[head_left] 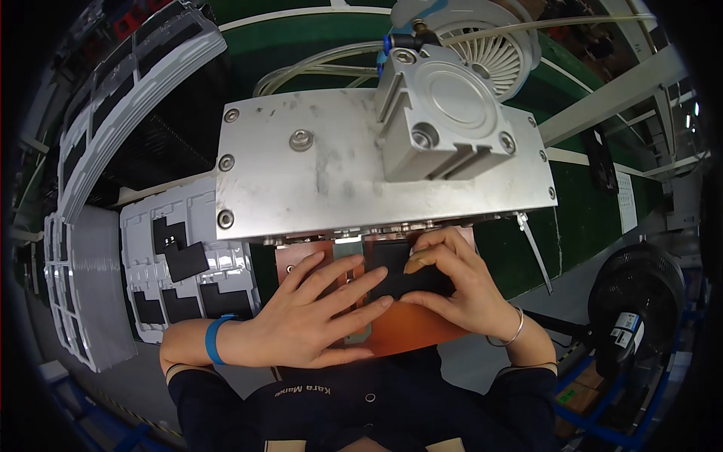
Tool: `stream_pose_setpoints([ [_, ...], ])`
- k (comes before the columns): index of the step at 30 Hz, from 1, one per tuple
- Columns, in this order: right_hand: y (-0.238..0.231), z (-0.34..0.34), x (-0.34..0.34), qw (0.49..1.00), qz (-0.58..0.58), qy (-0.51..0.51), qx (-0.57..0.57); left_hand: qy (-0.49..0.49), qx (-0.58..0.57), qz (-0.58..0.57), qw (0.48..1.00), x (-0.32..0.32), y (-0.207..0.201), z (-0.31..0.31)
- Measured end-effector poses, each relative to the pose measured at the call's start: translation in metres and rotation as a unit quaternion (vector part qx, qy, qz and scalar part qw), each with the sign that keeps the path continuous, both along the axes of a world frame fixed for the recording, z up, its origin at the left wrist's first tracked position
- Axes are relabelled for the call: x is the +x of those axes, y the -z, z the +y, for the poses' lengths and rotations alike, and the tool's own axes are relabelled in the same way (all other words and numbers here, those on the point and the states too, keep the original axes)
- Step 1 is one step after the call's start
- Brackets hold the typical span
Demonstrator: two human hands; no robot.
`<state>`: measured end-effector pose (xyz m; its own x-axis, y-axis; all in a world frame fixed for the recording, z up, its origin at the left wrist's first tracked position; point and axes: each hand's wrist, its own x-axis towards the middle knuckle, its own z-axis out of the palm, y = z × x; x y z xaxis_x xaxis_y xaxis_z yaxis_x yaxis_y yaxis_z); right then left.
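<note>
My left hand (309,309), with a blue wristband, lies flat with spread fingers on an orange-brown base plate (410,335); its fingertips touch a flat black part (399,267). My right hand (452,282), with a thin bracelet, pinches that black part from the right, thumb and fingers on its edges. The part sits just under the front edge of a metal press plate (339,177), which carries a pneumatic cylinder (440,120) on top. Most of the part is hidden by my fingers.
A white moulded tray (143,248) with several black parts in its pockets stands to my left. More trays (128,98) are stacked at the back left. A black fan (636,297) stands at the right. Clear air hoses (316,68) run behind the press over a green surface.
</note>
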<state>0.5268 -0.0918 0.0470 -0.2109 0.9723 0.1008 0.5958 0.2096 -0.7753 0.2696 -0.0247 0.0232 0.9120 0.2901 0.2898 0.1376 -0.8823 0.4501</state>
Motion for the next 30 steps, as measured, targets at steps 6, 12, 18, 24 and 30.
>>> stream_pose_setpoints([
  [6, -0.007, -0.017, 0.006, 0.961, 0.217, 0.080, -0.150, -0.081, -0.071, -0.187, 0.976, -0.008, -0.006, 0.000],
  [12, -0.036, -0.009, -0.070, 0.970, 0.224, -0.031, -0.088, -0.162, -0.318, -0.167, 0.919, -0.064, -0.026, -0.020],
  [18, -0.049, 0.046, -0.154, 0.965, 0.041, -0.228, 0.120, -0.592, -0.143, -0.362, 0.706, -0.221, 0.028, 0.025],
  [24, 0.040, 0.134, -0.274, 0.920, -0.199, -0.297, 0.159, -0.651, -0.180, -0.243, 0.696, -0.368, 0.122, 0.102],
  [30, 0.085, 0.155, -0.313, 0.909, -0.328, -0.242, 0.088, -0.692, -0.028, 0.049, 0.720, -0.321, 0.104, 0.081],
])
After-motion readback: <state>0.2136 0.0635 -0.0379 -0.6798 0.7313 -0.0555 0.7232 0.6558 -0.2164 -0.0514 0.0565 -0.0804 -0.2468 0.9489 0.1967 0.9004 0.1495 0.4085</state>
